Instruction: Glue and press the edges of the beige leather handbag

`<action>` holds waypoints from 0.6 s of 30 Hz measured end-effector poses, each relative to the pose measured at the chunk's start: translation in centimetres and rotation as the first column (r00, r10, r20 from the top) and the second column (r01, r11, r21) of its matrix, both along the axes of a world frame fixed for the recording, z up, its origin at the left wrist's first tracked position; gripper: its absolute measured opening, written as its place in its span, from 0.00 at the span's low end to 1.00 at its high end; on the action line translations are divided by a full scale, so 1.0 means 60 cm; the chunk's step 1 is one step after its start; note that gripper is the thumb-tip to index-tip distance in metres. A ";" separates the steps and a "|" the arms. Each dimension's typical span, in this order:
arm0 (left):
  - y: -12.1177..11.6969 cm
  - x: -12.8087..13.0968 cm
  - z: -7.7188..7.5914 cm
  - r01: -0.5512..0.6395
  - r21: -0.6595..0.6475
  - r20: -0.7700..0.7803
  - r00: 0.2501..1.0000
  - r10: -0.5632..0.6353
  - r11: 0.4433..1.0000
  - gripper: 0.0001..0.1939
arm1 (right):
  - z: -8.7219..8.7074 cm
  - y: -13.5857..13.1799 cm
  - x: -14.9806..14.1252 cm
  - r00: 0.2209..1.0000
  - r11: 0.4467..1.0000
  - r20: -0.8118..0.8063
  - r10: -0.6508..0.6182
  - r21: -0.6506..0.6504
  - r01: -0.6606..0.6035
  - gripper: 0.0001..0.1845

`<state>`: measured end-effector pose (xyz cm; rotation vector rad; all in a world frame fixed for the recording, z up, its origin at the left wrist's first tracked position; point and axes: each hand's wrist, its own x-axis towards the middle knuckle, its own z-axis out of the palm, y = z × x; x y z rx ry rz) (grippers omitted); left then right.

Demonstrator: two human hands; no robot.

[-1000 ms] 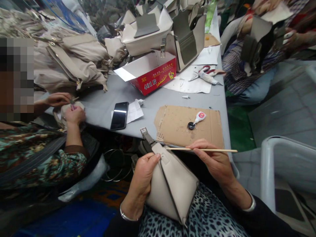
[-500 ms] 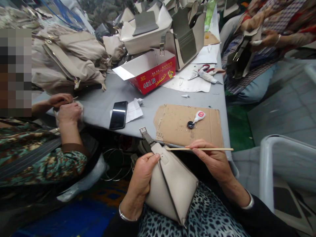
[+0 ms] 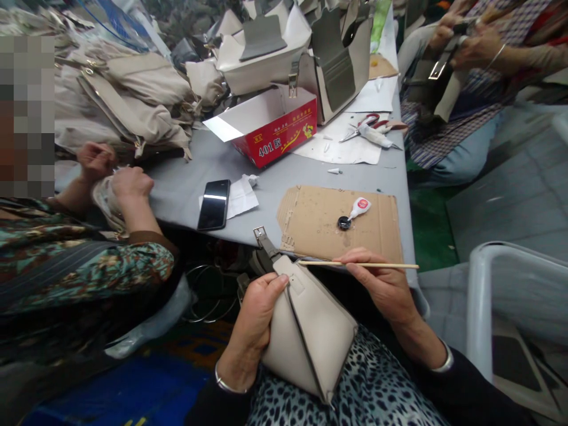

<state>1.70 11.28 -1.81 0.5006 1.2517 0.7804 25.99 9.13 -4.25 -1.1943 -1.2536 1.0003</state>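
Observation:
A beige leather handbag [image 3: 310, 331] rests on my lap, its buckled strap [image 3: 265, 241] pointing up towards the table edge. My left hand [image 3: 255, 316] is wrapped round the bag's left side, thumb on the top corner. My right hand [image 3: 381, 284] pinches a thin wooden stick [image 3: 399, 266] held level, its left tip near the bag's top edge. Just beyond on the table lies a cardboard sheet [image 3: 310, 219] with a small glue bottle [image 3: 358, 207] and its black cap [image 3: 343, 223].
On the grey table [image 3: 186, 183] lie a black phone [image 3: 215, 204], crumpled paper, a red open box [image 3: 270, 127], scissors [image 3: 364, 127] and piles of beige bags [image 3: 133, 100]. One person works at the left [image 3: 119, 183], another at the top right [image 3: 465, 47]. A white chair frame [image 3: 479, 296] stands on my right.
My hands, bag and stick have barely moved. The person at the left shifted their hands further left along the table edge. The person at the top right lifted their piece higher.

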 end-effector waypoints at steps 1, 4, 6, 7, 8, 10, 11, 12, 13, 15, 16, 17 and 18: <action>0.000 0.000 0.001 -0.003 0.000 0.002 1.000 0.003 1.000 0.19 | 0.001 0.000 -0.002 1.000 1.000 -0.005 -0.002 0.000 0.002 0.06; -0.001 -0.002 0.000 -0.006 0.001 0.019 1.000 0.006 1.000 0.19 | 0.000 0.000 -0.009 0.999 1.000 -0.051 0.000 -0.008 0.000 0.06; -0.003 -0.003 -0.001 -0.014 -0.002 0.053 0.999 0.014 1.000 0.18 | -0.003 -0.002 -0.015 0.996 1.000 -0.084 0.014 -0.023 -0.016 0.06; -0.004 -0.004 -0.002 -0.019 -0.005 0.071 0.997 0.019 1.000 0.18 | -0.005 -0.004 -0.018 0.995 0.999 -0.096 0.024 -0.031 -0.027 0.06; -0.005 -0.005 -0.003 -0.025 -0.007 0.089 0.996 0.026 1.000 0.17 | -0.006 -0.005 -0.021 0.994 0.999 -0.106 0.032 -0.036 -0.037 0.06; -0.007 -0.007 -0.005 -0.032 -0.012 0.115 0.993 0.033 0.999 0.17 | -0.008 -0.006 -0.026 0.992 0.998 -0.113 0.051 -0.037 -0.055 0.06; -0.007 -0.008 -0.005 -0.031 -0.013 0.120 0.992 0.033 0.999 0.17 | -0.008 -0.007 -0.028 0.992 0.997 -0.112 0.059 -0.035 -0.064 0.06; -0.008 -0.008 -0.006 -0.033 -0.014 0.123 0.992 0.035 0.999 0.17 | -0.009 -0.008 -0.029 0.991 0.997 -0.111 0.068 -0.033 -0.072 0.06; -0.009 -0.009 -0.006 -0.034 -0.016 0.124 0.992 0.036 0.999 0.17 | -0.009 -0.009 -0.030 0.991 0.996 -0.112 0.077 -0.033 -0.081 0.06; -0.009 -0.010 -0.006 -0.039 -0.017 0.126 0.991 0.040 0.999 0.17 | -0.010 -0.012 -0.030 0.988 0.994 -0.119 0.094 -0.046 -0.100 0.06; -0.009 -0.011 -0.006 -0.038 -0.015 0.129 0.991 0.040 0.999 0.17 | -0.010 -0.013 -0.029 0.987 0.993 -0.124 0.102 -0.053 -0.109 0.06; -0.010 -0.011 -0.006 -0.036 -0.013 0.132 0.990 0.038 0.999 0.17 | -0.010 -0.015 -0.028 0.986 0.991 -0.127 0.112 -0.060 -0.120 0.06; -0.010 -0.010 -0.006 -0.035 -0.010 0.135 0.990 0.036 0.999 0.17 | -0.010 -0.016 -0.027 0.984 0.990 -0.131 0.119 -0.063 -0.128 0.06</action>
